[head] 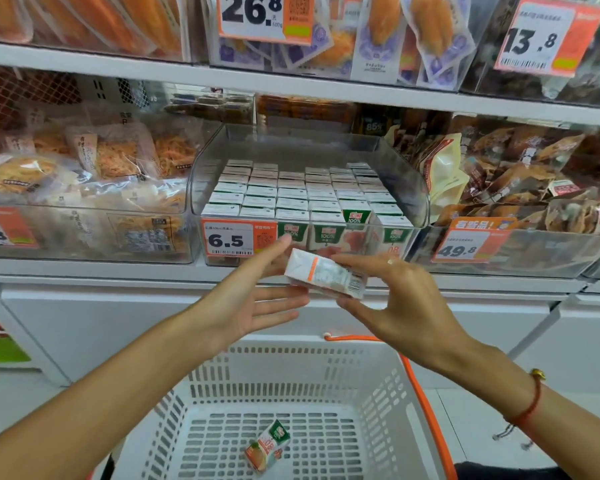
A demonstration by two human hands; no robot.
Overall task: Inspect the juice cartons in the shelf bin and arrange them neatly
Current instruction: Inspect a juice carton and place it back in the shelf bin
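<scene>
- White basket (388,393) nearest me, one juice carton (266,449) lying in it.
- My right hand (406,303) pinches a carton (326,274) on its side, thumb under, fingers on top.
- My left hand (257,296) open, fingers straight, tips touching that carton's left end.
- Beyond: clear shelf bin (420,188) packed with upright carton rows (302,195); 6.5 price tag (238,239) on its front.
</scene>
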